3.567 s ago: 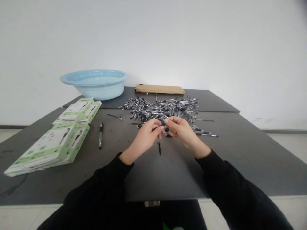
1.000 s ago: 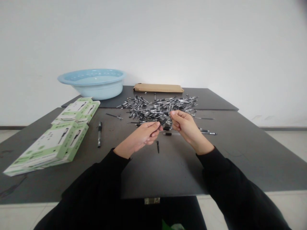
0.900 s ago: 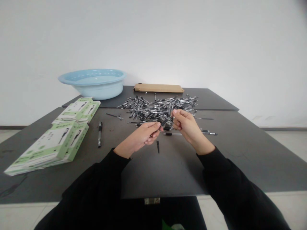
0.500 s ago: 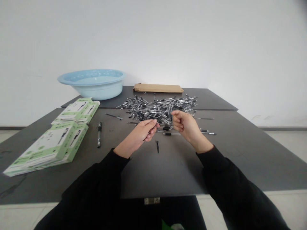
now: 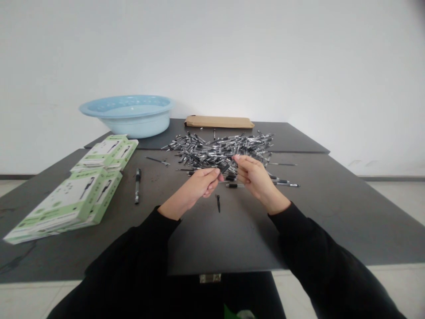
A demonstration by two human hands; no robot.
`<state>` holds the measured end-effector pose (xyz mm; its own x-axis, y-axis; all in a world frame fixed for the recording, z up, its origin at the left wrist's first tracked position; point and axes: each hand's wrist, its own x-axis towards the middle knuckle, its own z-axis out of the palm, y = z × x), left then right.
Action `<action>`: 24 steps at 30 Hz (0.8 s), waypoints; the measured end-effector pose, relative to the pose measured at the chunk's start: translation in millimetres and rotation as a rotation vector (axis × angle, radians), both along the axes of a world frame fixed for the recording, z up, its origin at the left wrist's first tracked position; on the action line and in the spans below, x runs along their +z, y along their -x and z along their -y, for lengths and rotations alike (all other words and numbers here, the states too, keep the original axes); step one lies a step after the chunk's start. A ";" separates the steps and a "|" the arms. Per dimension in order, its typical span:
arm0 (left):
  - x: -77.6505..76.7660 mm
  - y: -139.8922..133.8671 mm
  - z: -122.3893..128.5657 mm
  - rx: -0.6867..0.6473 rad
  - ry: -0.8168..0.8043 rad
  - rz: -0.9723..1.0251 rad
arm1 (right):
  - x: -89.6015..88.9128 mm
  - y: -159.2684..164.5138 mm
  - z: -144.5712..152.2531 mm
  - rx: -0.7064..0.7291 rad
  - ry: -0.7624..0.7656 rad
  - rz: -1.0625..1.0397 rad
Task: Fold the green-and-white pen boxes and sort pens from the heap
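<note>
One black piece is pinched by the left hand; whether anything is held by the right hand cannot be told. Much work is seemingly left in the pen pile beyond the grip.

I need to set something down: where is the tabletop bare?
Beyond the right sleeve, to the right edge of the table; also between that and the left sleeve, from the short black piece to the near edge. Crowded: the pen pile at centre, the boxes at left.
</note>
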<state>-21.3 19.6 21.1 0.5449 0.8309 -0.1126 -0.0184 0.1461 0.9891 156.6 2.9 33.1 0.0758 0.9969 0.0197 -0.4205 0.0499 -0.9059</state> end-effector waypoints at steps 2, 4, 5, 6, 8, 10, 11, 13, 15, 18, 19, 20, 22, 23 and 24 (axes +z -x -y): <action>0.8 0.6 0.4 -0.015 0.004 -0.020 | 3.6 -9.4 -2.7 -0.086 -0.043 -0.055; 1.8 1.0 1.7 -0.036 0.003 -0.039 | 8.9 -21.8 -5.4 -0.204 -0.100 -0.094; 2.3 1.1 2.6 -0.048 0.002 -0.051 | 11.9 -28.5 -6.5 -0.267 -0.130 -0.106; 2.8 1.0 3.5 -0.058 0.000 -0.063 | 14.8 -35.3 -7.5 -0.327 -0.161 -0.113; 3.6 0.8 5.0 -0.058 -0.008 -0.082 | 19.9 -47.3 -8.7 -0.430 -0.212 -0.120; 4.4 0.3 5.4 -0.021 -0.038 -0.086 | 23.4 -55.0 -9.2 -0.495 -0.241 -0.124; 4.9 0.2 5.1 0.014 -0.054 -0.080 | 24.3 -56.4 -9.2 -0.494 -0.240 -0.122; 5.8 -0.1 3.9 0.097 -0.065 -0.046 | 24.3 -53.4 -8.7 -0.408 -0.202 -0.117; 6.3 -0.4 2.8 0.149 -0.042 -0.004 | 21.4 -42.9 -7.1 -0.252 -0.134 -0.114; 4.5 -2.1 3.2 0.106 -0.030 0.007 | 12.7 -17.9 -2.3 -0.067 -0.086 -0.095; 3.0 -3.2 4.0 0.075 -0.035 -0.002 | 9.1 -9.1 -0.2 -0.023 -0.087 -0.078; 1.1 -4.5 4.9 0.045 -0.040 -0.011 | 5.6 -1.0 1.9 0.012 -0.086 -0.058; -3.2 -7.4 6.8 -0.008 -0.045 -0.026 | -0.7 11.7 5.4 0.050 -0.073 -0.018; -4.9 -8.7 7.6 -0.023 -0.049 -0.031 | -3.1 15.8 6.5 0.057 -0.063 -0.004; -6.2 -9.6 8.3 -0.033 -0.056 -0.036 | -4.8 18.3 7.1 0.061 -0.054 0.005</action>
